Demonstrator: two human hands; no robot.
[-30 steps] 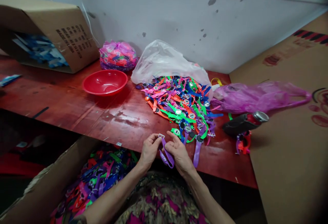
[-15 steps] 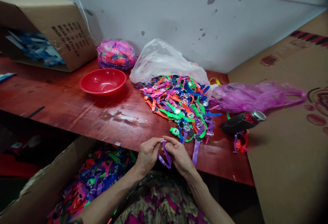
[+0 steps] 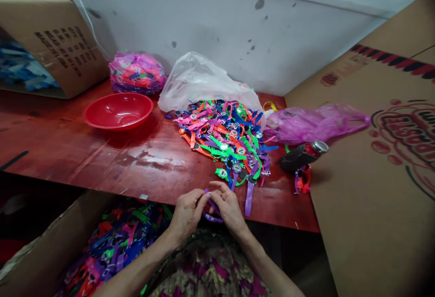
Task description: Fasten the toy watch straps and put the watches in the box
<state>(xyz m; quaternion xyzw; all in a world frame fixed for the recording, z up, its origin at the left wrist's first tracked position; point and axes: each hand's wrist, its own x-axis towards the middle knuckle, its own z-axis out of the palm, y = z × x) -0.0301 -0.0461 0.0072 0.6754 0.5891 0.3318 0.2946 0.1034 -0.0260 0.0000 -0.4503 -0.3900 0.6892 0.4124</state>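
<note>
A purple watch [image 3: 213, 218] is bent into a loop between my hands at the table's front edge. My left hand [image 3: 188, 211] pinches one end of its strap between thumb and fingers. My right hand [image 3: 228, 206] grips the strap from the other side, its forefinger raised a little. The fingers partly hide the watch. Just beyond my hands lies a heap of colourful digital watches [image 3: 224, 133], spilling from a clear plastic bag [image 3: 204, 79]. One purple watch strap [image 3: 249, 199] hangs toward me, right of my right hand.
A red bowl [image 3: 118, 111] sits left of the heap. Behind it are a full pink bag [image 3: 136, 72] and a tipped carton [image 3: 68, 47]. A dark bottle [image 3: 299, 156] and a pink bag [image 3: 316, 122] lie right. Below left, a box [image 3: 57, 236] holds many watches.
The view has turned to the right. My fingers have closed nearer together on the purple strap, and its loop now hangs lower and more hidden behind my right hand.
</note>
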